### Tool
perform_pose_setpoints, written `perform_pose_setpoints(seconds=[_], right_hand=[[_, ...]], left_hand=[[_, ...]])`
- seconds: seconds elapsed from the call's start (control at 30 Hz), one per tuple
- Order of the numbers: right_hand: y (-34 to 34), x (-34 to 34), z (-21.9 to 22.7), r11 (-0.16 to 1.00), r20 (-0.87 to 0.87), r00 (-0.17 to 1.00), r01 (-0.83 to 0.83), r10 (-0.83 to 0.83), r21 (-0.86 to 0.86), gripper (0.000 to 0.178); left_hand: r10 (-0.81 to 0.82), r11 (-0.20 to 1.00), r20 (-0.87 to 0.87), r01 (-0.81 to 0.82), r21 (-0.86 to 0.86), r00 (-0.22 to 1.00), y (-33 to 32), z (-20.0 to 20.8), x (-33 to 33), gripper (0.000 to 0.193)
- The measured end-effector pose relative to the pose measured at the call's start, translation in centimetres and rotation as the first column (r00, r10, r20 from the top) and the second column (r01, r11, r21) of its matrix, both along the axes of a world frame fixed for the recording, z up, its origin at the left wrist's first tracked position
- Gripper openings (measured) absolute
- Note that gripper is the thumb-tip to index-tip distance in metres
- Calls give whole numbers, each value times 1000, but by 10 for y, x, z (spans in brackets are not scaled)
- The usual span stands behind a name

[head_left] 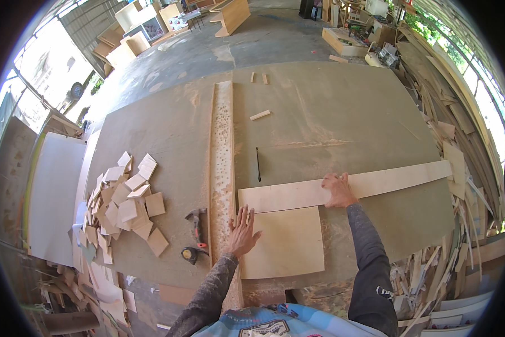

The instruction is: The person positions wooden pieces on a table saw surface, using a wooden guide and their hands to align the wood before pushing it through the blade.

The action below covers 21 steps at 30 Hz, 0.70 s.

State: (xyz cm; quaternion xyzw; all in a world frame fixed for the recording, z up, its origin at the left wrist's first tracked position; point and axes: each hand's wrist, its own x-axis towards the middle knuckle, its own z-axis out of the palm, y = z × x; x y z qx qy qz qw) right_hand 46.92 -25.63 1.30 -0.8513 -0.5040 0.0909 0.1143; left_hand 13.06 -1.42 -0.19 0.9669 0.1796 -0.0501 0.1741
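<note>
A long pale plywood strip (286, 195) runs from the middle of the worktable (342, 112) to its right edge. My right hand (338, 190) grips the strip around its middle, fingers bent over the wood. Against the strip's near side, at its left end, lies a rectangular plywood panel (289, 241). My left hand (242, 236) rests flat with fingers apart at the panel's left edge, beside a long raised wooden rail (223, 129) with a speckled top. Its fingertips reach the corner where strip, panel and rail come together.
Left of the rail lie a claw hammer (196, 222), a tape measure (189, 255) and a heap of square wood pieces (123, 196). A thin dark stick (258, 164) and small wood blocks (260, 115) lie beyond the strip. Scrap wood (438, 269) crowds the right side.
</note>
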Motion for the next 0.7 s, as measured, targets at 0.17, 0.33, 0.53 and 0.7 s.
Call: perform_pose_setpoints(seconds=[0.17,0.33,0.53,0.7], right_hand=[[4,-6,-5,1000,-31,1000,2,-2,4,61],[9,-7,1,999,-114,993,-12,6,-52,62],[-8,-3,-30,999,-143,989,-41,41,2,68],[-8,-6,-38,997,-249,967,-29,46,71,69]], left_hand=[[-8,997,-80,15,80,997,2,-23,-6,87],[54,996,-153,-43,79,987,-3,-8,-2,87],[86,990,-142,-68,124,986,-2,-11,3,94],[-25,999,-380,36,21,924,41,21,37,107]])
